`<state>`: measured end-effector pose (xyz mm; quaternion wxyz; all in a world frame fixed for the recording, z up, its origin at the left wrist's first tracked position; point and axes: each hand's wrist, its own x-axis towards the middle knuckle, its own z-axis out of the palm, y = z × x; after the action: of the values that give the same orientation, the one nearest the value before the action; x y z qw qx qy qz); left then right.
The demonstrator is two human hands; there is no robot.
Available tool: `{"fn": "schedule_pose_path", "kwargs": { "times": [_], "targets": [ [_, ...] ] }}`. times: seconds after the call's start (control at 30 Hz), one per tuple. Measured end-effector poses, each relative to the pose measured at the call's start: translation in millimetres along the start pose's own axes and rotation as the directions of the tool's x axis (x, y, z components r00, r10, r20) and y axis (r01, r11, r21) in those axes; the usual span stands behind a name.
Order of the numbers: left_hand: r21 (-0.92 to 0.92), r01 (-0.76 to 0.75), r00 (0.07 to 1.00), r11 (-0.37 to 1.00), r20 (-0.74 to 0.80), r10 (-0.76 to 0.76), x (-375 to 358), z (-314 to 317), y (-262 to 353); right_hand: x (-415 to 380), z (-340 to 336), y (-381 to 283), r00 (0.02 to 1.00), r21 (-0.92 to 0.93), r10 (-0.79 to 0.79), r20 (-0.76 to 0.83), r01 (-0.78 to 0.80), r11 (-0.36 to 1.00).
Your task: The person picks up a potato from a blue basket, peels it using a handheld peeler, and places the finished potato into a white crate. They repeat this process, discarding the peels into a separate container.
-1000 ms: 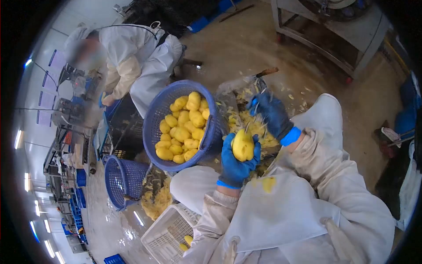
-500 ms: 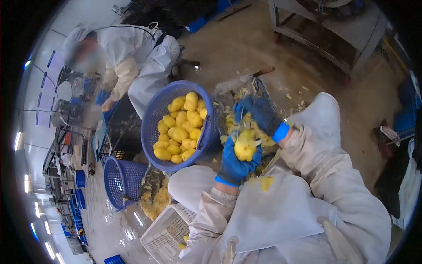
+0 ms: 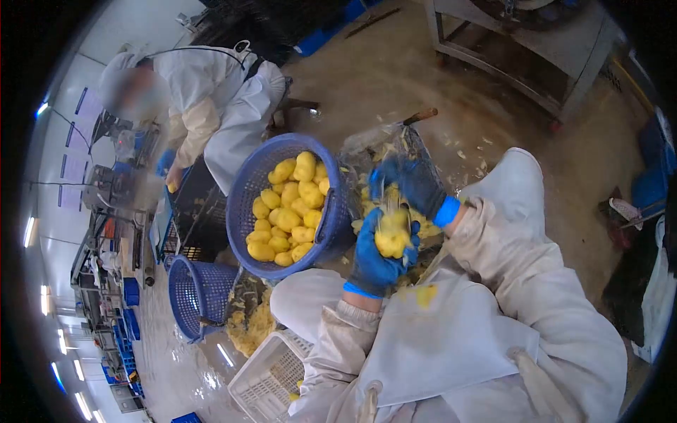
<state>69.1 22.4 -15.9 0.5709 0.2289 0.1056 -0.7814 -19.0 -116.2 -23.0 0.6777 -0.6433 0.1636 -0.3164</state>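
A yellow, partly peeled potato (image 3: 392, 242) sits in my left hand (image 3: 370, 262), its blue-gloved fingers wrapped round it. Just above it, my right hand (image 3: 416, 185), also in a blue glove, is closed on a peeler (image 3: 390, 201). The peeler's metal end is against or very near the potato's upper side; motion blur hides the exact contact. Beneath both hands lies a container lined with clear plastic (image 3: 367, 144), holding pale peelings. To the left, a blue perforated basket (image 3: 240, 183) is heaped with peeled yellow potatoes (image 3: 288, 211).
Another blue basket (image 3: 185, 296) stands lower left, beside a heap of peelings (image 3: 255, 326). By my leg is a white crate (image 3: 264, 377) with a few yellow pieces. A co-worker in white (image 3: 204, 99) bends over at upper left. A metal stand (image 3: 518, 60) occupies the upper right.
My right hand has shifted slightly left and down with the peeler, which now overlaps the potato's top. The left hand keeps its hold. The co-worker's hand has moved slightly lower.
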Motion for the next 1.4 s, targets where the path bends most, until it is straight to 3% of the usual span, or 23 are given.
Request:
{"fn": "schedule_pose_path", "kwargs": {
  "times": [0.07, 0.2, 0.23, 0.27, 0.33, 0.37, 0.47, 0.5, 0.53, 0.6, 0.63, 0.7, 0.73, 0.8, 0.83, 0.93, 1.0, 1.07, 1.13, 1.2, 1.27, 1.3, 1.4],
  "targets": [
    [0.098, -0.049, 0.998, 0.994, 0.050, 0.044, -4, -2, 3, 21, -35, 3, 0.911, 0.105, 0.032, -0.412, 0.013, 0.994],
    [0.077, -0.252, 0.967, 0.965, -0.021, 0.254, -14, 20, -7, 12, -2, 10, 0.914, 0.457, 0.056, -0.401, 0.147, 0.877],
    [0.094, -0.222, 0.975, 0.971, 0.026, 0.220, -15, 22, -8, -2, 9, -11, 0.952, 0.371, 0.139, -0.272, -0.029, 0.928],
    [0.112, -0.193, 0.980, 0.975, 0.066, 0.187, -16, 22, -9, -1, 2, -9, 0.950, 0.369, 0.139, -0.278, -0.028, 0.929],
    [0.110, -0.169, 0.975, 0.979, 0.163, 0.150, -19, 13, -8, 10, -17, 10, 0.839, 0.449, 0.233, -0.491, 0.014, 0.893],
    [0.114, -0.225, 0.967, 0.968, 0.148, 0.207, -23, 18, -9, 18, -22, 17, 0.855, 0.560, 0.161, -0.494, 0.171, 0.810],
    [0.105, -0.363, 0.932, 0.926, 0.050, 0.360, -25, 20, -17, 8, 2, 10, 0.909, 0.379, 0.038, -0.415, 0.135, 0.915],
    [0.327, -0.425, 0.904, 0.844, 0.103, 0.415, -22, 10, -14, 2, 14, -2, 0.938, 0.539, 0.219, -0.268, -0.042, 0.841],
    [0.528, -0.468, 0.876, 0.709, 0.167, 0.453, -21, 4, -13, 4, 4, 2, 0.937, 0.537, 0.216, -0.274, -0.037, 0.843],
    [0.551, -0.483, 0.867, 0.680, 0.195, 0.458, -24, 9, -16, 9, -17, 18, 0.909, 0.291, 0.202, -0.364, -0.095, 0.952],
    [0.579, -0.573, 0.807, 0.580, 0.271, 0.526, -26, 16, -17, 14, -15, 15, 0.888, 0.575, 0.167, -0.428, 0.125, 0.809],
    [0.701, -0.660, 0.670, 0.269, 0.388, 0.633, -27, 17, -16, 10, -1, 15, 0.924, 0.609, 0.200, -0.326, 0.043, 0.792],
    [0.702, -0.655, 0.675, 0.278, 0.379, 0.633, -26, 13, -16, 3, 9, 10, 0.946, 0.633, 0.235, -0.222, -0.044, 0.773],
    [0.785, -0.576, 0.512, -0.226, 0.563, 0.649, -23, 10, -11, 1, 11, 11, 0.937, 0.637, 0.302, -0.173, -0.127, 0.760],
    [0.790, -0.608, 0.632, 0.072, 0.427, 0.647, -25, 13, -16, 7, -2, 26, 0.927, 0.582, 0.243, -0.285, -0.034, 0.813],
    [0.748, -0.660, 0.613, 0.071, 0.481, 0.627, -30, 13, -12, 14, -1, 30, 0.910, 0.666, 0.161, -0.381, 0.150, 0.730],
    [0.751, -0.659, 0.567, -0.042, 0.533, 0.628, -23, 1, -8, 6, 18, 31, 0.967, 0.326, 0.138, -0.216, -0.062, 0.943],
    [0.742, -0.648, 0.518, -0.172, 0.595, 0.614, -23, 4, -8, 11, 9, 25, 0.942, 0.420, 0.301, -0.150, -0.215, 0.882],
    [0.653, -0.705, 0.631, 0.276, 0.401, 0.664, -24, 10, -12, 16, -7, 23, 0.914, 0.537, 0.097, -0.394, 0.143, 0.831],
    [0.602, -0.687, 0.670, 0.406, 0.310, 0.675, -23, 3, -10, 5, 2, 2, 0.919, 0.625, 0.149, -0.366, 0.124, 0.771],
    [0.609, -0.577, 0.760, 0.544, 0.157, 0.630, -23, 4, -6, -9, 26, -12, 0.972, 0.234, 0.104, -0.212, -0.053, 0.971],
    [0.362, -0.504, 0.847, 0.785, 0.029, 0.530, -18, 2, -5, -9, 34, 3, 0.972, 0.313, 0.165, -0.169, -0.106, 0.944],
    [0.211, -0.331, 0.944, 0.920, 0.062, 0.325, -20, 4, -1, 12, 2, 9, 0.938, 0.221, 0.016, -0.347, 0.065, 0.973]
  ]
}}
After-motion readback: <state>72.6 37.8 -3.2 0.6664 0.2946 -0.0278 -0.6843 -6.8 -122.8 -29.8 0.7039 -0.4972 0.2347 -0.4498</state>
